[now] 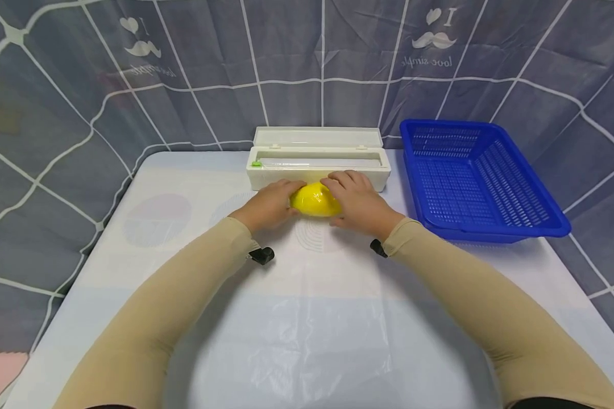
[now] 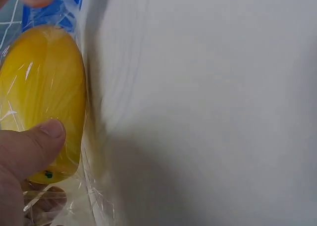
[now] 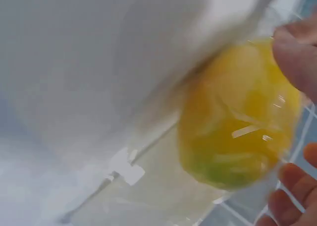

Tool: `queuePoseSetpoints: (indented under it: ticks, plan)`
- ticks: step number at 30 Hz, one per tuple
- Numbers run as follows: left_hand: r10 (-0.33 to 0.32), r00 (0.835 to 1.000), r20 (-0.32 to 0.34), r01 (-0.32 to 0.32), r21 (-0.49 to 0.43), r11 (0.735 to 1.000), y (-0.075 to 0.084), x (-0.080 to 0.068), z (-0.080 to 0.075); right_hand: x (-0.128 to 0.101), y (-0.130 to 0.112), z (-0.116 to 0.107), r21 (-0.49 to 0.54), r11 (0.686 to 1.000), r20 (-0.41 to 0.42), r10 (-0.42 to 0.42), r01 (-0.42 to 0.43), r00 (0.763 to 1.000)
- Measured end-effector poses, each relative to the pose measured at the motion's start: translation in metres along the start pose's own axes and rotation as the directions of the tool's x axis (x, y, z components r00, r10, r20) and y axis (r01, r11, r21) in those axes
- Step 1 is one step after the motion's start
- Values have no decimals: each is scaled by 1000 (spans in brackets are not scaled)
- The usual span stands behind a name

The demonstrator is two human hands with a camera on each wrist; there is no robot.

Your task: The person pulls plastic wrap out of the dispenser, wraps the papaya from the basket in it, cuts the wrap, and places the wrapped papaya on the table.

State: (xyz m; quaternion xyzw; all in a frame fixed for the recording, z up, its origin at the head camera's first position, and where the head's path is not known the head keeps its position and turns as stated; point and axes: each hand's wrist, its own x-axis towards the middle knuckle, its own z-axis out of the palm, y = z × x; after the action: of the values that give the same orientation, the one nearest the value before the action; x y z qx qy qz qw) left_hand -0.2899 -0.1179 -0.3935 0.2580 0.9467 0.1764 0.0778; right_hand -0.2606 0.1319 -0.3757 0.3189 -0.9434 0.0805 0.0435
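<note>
A yellow mango with a green tinge at one end is covered in clear cling film. My left hand holds its left end, thumb across the near side and fingers underneath, as the left wrist view shows. Around the right end is my right hand; in the right wrist view its thumb lies at the mango's edge while the loosely bent fingers stand apart from it. Just behind both hands is a white cling film dispenser box with its lid raised and a green slider at the left.
A blue plastic basket stands at the right of the white-covered table. Grey checked curtain hangs behind and along both sides. A small black wrist device sits below my left hand.
</note>
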Motion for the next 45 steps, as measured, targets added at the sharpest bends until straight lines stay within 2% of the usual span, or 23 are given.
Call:
queuePoseSetpoints:
  ticks: [2,6,12,15,17,19,22,25,28,31,35,38,45]
  plan:
    - [9,1000,4,-9,-7,1000,-3,2,-2,2,-1,4,-41,999,14,-16,17,1000]
    - [-2,1000,-4,2,-37,999,-5,4,-4,6,5,10,-49,999,21,-5,6,1000]
    - [-47,999,-9,46,-63,997,-4,1,-10,16,15,12,23,1000,-7,8,-8,1000]
    - [-77,996,-48,77,-6,997,-3,-2,-13,20,17,8,84,996,20,36,-37,999]
    - [-81,992,-99,87,58,995,-1,-3,-13,22,18,6,124,990,39,59,-63,998]
    - [-59,988,-143,79,136,988,2,-3,-11,22,19,3,168,981,53,86,-94,995]
    - [-10,987,-159,46,222,974,7,-1,-6,22,21,0,220,966,81,123,-138,989]
    - [12,988,-157,27,247,969,9,2,0,22,23,-2,263,951,105,140,-163,985]
    - [14,981,-194,34,239,971,8,5,3,21,25,-1,273,951,107,118,-144,987]
    - [16,975,-221,36,228,973,5,6,5,16,26,2,228,969,74,77,-92,994]
    - [10,975,-221,40,218,975,1,7,7,10,25,8,47,998,-14,32,-31,999]
    - [14,974,-227,35,210,977,-2,8,8,9,24,14,-61,998,-75,9,-13,997]
    - [20,971,-239,31,210,977,-5,11,12,15,28,22,-72,997,-102,16,-24,995]
